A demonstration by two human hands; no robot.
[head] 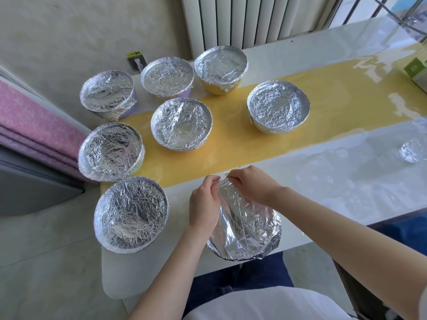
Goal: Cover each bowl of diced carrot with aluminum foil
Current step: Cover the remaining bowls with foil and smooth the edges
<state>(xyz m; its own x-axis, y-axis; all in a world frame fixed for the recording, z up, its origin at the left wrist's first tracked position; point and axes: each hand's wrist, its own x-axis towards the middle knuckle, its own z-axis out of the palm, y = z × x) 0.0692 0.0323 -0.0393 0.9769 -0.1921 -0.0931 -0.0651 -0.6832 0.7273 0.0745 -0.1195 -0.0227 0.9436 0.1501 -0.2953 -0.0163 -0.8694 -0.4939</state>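
**Last bowl being wrapped**

At the near edge of the glossy white counter (pixel 323 185), the left hand (pixel 204 204) and right hand (pixel 251 184) pinch crinkled silver aluminium foil (pixel 231 196) with curled fingers at the far rim of the foil-draped round bowl (pixel 248 232). Seven foil-covered bowls (pixel 181 124) stand behind and left.

The person wears a white top (pixel 265 304) and dark blue trousers (pixel 254 277); the forearms (pixel 171 269) are bare, as are the left hand (pixel 203 204) and right hand (pixel 251 184).

Both hands, left (pixel 204 204) and right (pixel 251 183), pinch foil (pixel 245 225) over the near bowl; seven covered bowls (pixel 181 124) beyond.
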